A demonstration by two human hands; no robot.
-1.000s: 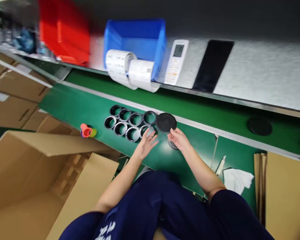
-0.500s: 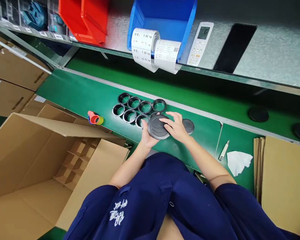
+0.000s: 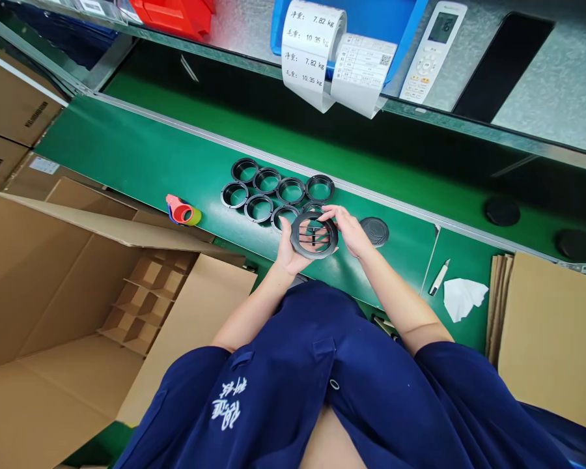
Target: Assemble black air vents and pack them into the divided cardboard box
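Note:
My left hand [image 3: 291, 253] holds a round black louvred air vent [image 3: 303, 250] from below and the left side. Its slats stand edge-on, and the palm shows through the gaps. With bent fingers, my right hand [image 3: 350, 231] grips the rim at the upper right. Just beyond the vent, several black rings [image 3: 259, 208] stand in two rows on the green bench [image 3: 195, 156]; the held vent and hands partly cover the nearest. To the right of my right hand lies another round vent [image 3: 374, 231], its slats closed flat.
An open cardboard box [image 3: 185, 339] with dividers stands left. Tape rolls [image 3: 183, 212] lie near it. A utility knife [image 3: 439, 277], a white cloth [image 3: 463, 298] and stacked cardboard [image 3: 551, 345] are right. Label rolls [image 3: 312, 52] hang from the shelf above; two black discs [image 3: 502, 212] lie far right.
The held vent's slats have turned from closed flat to open. My right fingers have moved from its face to its rim. The view has shifted, bringing the shelf higher in the picture.

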